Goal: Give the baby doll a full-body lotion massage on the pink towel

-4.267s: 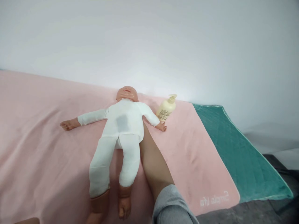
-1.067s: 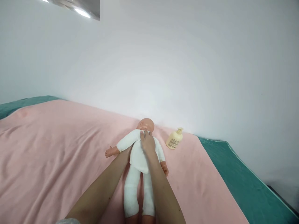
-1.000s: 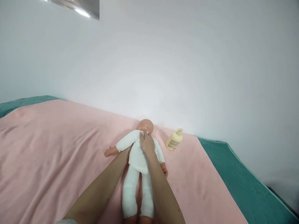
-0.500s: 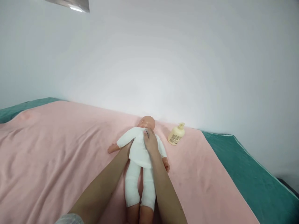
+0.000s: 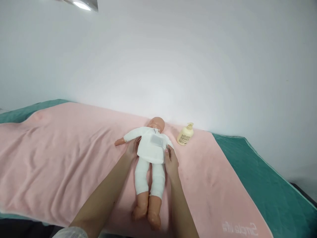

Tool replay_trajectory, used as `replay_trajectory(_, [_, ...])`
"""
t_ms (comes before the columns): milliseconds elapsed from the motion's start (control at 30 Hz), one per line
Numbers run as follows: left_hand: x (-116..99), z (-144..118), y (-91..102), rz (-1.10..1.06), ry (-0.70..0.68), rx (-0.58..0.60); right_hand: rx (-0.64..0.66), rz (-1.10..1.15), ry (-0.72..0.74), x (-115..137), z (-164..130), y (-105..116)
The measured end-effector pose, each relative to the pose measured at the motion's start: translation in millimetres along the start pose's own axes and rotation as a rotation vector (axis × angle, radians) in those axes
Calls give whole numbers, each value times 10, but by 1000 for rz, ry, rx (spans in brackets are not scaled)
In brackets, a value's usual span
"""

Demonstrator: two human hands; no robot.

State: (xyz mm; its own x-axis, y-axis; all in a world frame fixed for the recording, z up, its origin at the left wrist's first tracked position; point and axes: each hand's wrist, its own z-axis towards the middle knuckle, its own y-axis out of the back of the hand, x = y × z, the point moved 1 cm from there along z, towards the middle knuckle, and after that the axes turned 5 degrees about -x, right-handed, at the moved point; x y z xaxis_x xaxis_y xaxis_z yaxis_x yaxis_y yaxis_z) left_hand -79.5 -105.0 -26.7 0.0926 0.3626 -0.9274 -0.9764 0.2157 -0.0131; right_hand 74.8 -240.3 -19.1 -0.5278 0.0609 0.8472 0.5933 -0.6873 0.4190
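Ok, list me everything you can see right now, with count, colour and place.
doll: one, white suit, bare tan head and feet, lying on the pink blanket, head toward the wall
bottle: one, cream pump bottle, on the pink blanket right of the doll's head, by the wall
pink blanket: one, pink, spread over the bed, white lettering at its near right corner
green cover: one, teal, under the pink blanket, showing at right and far left
wall: white, behind the bed
lamp: one, lit, top left edge
left hand: one, at the doll's side under its outstretched arm
right hand: one, at the doll's other side near the hip
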Motion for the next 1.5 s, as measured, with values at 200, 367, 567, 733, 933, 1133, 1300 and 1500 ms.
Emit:
replay_trajectory(200, [44,-349,128,-138,185,-145,-86,7,191,21,-202,24])
replay_trajectory(367, [-183,-644,210,62,-170,-213,-21,80,360,36,-365,-4])
replay_trajectory(567, [-282,-625,109,318,-359,202,54,106,290,-37,-262,-61])
replay_trajectory(733, [-213,-556,60,449,-299,320,157,98,220,-30,-146,-119])
replay_trajectory(933, [-227,-617,56,459,-368,244,112,90,264,-20,-189,-101])
replay_trajectory(1133, [-251,-646,47,458,-411,247,53,14,371,-4,-263,-71])
replay_trajectory(1300, [-224,-585,4,531,-329,287,137,-116,354,36,-143,-120])
replay_trajectory(1500, [-308,-323,-58,552,-304,322,105,-109,238,117,147,-259])
